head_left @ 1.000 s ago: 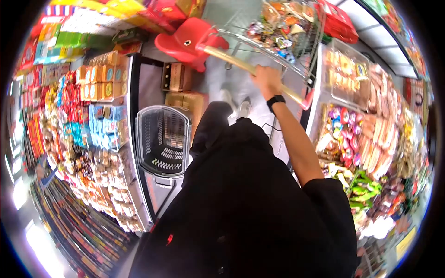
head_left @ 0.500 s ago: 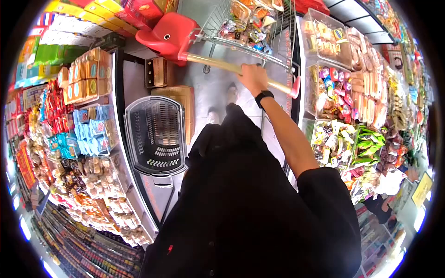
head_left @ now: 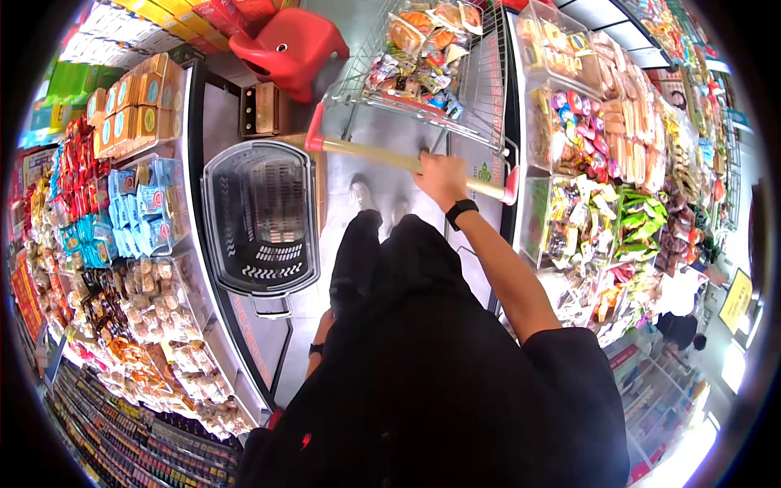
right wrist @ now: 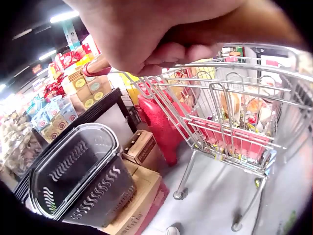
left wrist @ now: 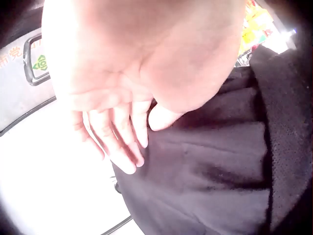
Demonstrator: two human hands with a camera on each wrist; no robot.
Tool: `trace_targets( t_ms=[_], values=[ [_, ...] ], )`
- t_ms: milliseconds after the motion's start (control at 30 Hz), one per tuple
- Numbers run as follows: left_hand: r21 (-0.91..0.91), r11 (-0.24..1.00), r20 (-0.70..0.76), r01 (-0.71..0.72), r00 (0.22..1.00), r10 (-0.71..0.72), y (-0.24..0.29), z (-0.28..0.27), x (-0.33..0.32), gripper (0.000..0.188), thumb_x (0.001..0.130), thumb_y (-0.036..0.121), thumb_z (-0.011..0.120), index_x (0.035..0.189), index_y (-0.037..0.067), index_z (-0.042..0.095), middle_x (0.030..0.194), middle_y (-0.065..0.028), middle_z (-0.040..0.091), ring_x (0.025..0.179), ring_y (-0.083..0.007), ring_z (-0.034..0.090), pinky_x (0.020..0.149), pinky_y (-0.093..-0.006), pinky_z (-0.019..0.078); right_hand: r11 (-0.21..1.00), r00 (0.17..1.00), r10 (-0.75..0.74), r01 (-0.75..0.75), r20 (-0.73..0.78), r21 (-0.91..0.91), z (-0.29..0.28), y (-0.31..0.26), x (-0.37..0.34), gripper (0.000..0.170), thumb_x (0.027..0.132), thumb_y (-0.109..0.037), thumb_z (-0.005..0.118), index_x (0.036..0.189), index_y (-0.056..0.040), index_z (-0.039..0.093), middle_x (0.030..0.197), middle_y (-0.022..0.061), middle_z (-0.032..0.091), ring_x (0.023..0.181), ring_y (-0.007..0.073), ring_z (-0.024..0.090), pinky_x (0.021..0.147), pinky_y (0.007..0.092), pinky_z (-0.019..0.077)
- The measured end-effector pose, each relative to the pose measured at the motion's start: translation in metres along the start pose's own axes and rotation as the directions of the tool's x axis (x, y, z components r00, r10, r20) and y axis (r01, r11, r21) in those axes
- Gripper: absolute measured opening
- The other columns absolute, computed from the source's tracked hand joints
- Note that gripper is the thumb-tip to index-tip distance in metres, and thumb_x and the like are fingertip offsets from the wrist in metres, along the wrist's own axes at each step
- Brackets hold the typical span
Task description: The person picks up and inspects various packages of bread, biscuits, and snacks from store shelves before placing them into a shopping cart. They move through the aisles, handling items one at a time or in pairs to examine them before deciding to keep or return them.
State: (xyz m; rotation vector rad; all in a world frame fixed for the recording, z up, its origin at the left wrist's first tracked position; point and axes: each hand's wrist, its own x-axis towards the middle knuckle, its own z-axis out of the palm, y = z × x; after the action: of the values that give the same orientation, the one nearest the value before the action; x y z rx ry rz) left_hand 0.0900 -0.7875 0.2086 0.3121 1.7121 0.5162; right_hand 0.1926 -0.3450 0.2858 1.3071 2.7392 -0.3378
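My right hand (head_left: 442,179) grips the pale handle bar (head_left: 370,153) of a wire shopping cart (right wrist: 222,100), fingers curled round it. Red end pieces cap the bar. Inside the cart lie packaged snacks (head_left: 431,49) in clear and coloured wrappers. My left hand (left wrist: 146,63) hangs beside the dark trouser leg (left wrist: 195,166), fingers loosely bent and holding nothing. In the head view only part of the left forearm (head_left: 324,329) shows at the waist; that hand is hidden there by dark clothing.
A black shopping basket (head_left: 213,236) stands at the left on cardboard boxes (right wrist: 142,186). Ahead of it is a red plastic animal-shaped seat (head_left: 293,53), close to the cart. Racks of packaged goods line both sides, with clear bins (head_left: 541,114) at the right. Shoes (head_left: 359,195) show on the floor.
The basket, red seat and cart have shifted left in the head view, and the cart handle sits lower. My left forearm has come into view. The right hand stays on the handle.
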Motion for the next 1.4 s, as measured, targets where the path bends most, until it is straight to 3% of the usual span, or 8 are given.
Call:
trace_targets(
  t_ms=[167,500,867,1200,1267,1300,1333,1400],
  values=[
    [0.058,0.997,-0.031,-0.057,0.998,0.059,-0.013,0.002,-0.01,0.034,0.087,0.026,0.057,0.109,-0.001,0.061,0.1,-0.0243,0.066,0.099,-0.0357,0.063,0.081,-0.0398,0.0483,0.995,1.0,-0.024,0.022,0.016,0.098,0.008,-0.014,-0.049,0.018,0.073,-0.027,0.064,0.076,-0.0092,0.062,0.068,0.0119,0.065,0.066,0.0302,0.065,0.062,0.0425,0.0512],
    [0.168,0.985,-0.149,-0.026,0.988,0.051,-0.135,0.057,-0.089,0.034,0.085,0.026,0.059,0.109,0.003,0.063,0.104,-0.0212,0.066,0.102,-0.0351,0.062,0.083,-0.04,0.0479,0.972,0.996,-0.077,0.087,-0.055,0.22,0.035,-0.026,-0.15,0.017,0.073,-0.026,0.064,0.075,-0.0091,0.066,0.069,0.0138,0.066,0.068,0.0323,0.065,0.062,0.0423,0.0516],
    [0.113,0.993,-0.196,-0.041,0.979,0.062,-0.235,0.087,-0.147,0.032,0.085,0.025,0.059,0.108,0.003,0.064,0.104,-0.0201,0.067,0.101,-0.0353,0.062,0.082,-0.0406,0.048,0.989,0.989,-0.13,0.134,-0.072,0.057,0.058,-0.026,-0.265,0.021,0.076,-0.032,0.064,0.076,-0.0107,0.066,0.064,0.0101,0.064,0.064,0.0291,0.065,0.059,0.0417,0.0508],
    [0.196,0.97,-0.086,-0.141,0.983,0.16,-0.311,0.046,-0.13,0.031,0.085,0.024,0.058,0.108,0.004,0.064,0.104,-0.0192,0.067,0.101,-0.0355,0.062,0.082,-0.0411,0.0481,0.996,0.997,-0.08,0.08,0.0,0.033,0.073,-0.07,-0.363,0.022,0.074,-0.031,0.064,0.076,-0.0097,0.067,0.069,0.0134,0.066,0.066,0.0313,0.066,0.063,0.0422,0.0521],
    [0.266,0.944,-0.003,-0.193,0.98,0.201,-0.323,0.025,-0.112,0.031,0.085,0.024,0.058,0.108,0.004,0.064,0.104,-0.019,0.067,0.101,-0.0356,0.062,0.082,-0.0412,0.0481,0.998,0.998,-0.065,0.065,0.005,0.015,0.078,-0.076,-0.376,0.021,0.074,-0.031,0.063,0.076,-0.01,0.067,0.069,0.0135,0.066,0.066,0.0313,0.065,0.063,0.0425,0.0518],
    [0.314,0.898,0.142,-0.31,0.95,0.278,-0.336,0.01,-0.099,0.029,0.086,0.026,0.057,0.104,0.005,0.066,0.101,-0.0195,0.067,0.099,-0.0363,0.063,0.079,-0.0422,0.0483,0.998,0.998,-0.056,0.056,-0.01,0.013,0.082,-0.082,-0.386,0.022,0.075,-0.032,0.062,0.076,-0.0103,0.067,0.068,0.0131,0.066,0.065,0.031,0.065,0.062,0.0426,0.0515],
    [0.517,0.813,0.133,-0.267,0.964,0.232,-0.278,0.006,-0.129,0.032,0.088,0.031,0.054,0.103,0.004,0.065,0.098,-0.0199,0.067,0.095,-0.0366,0.063,0.077,-0.0422,0.0484,0.999,0.999,-0.048,0.049,-0.016,0.022,0.087,-0.089,-0.403,0.022,0.076,-0.032,0.062,0.076,-0.0106,0.066,0.067,0.0127,0.065,0.065,0.0308,0.065,0.061,0.0427,0.0513],
    [0.532,0.828,0.17,-0.175,0.981,0.099,-0.23,-0.003,-0.155,0.036,0.093,0.029,0.049,0.115,0.003,0.061,0.112,-0.0221,0.063,0.108,-0.0304,0.059,0.09,-0.0371,0.0452,0.998,0.999,-0.045,0.046,-0.005,0.052,0.092,-0.102,-0.424,0.023,0.076,-0.033,0.061,0.075,-0.0105,0.066,0.067,0.0127,0.065,0.064,0.0311,0.065,0.061,0.0431,0.051]
  ],
)
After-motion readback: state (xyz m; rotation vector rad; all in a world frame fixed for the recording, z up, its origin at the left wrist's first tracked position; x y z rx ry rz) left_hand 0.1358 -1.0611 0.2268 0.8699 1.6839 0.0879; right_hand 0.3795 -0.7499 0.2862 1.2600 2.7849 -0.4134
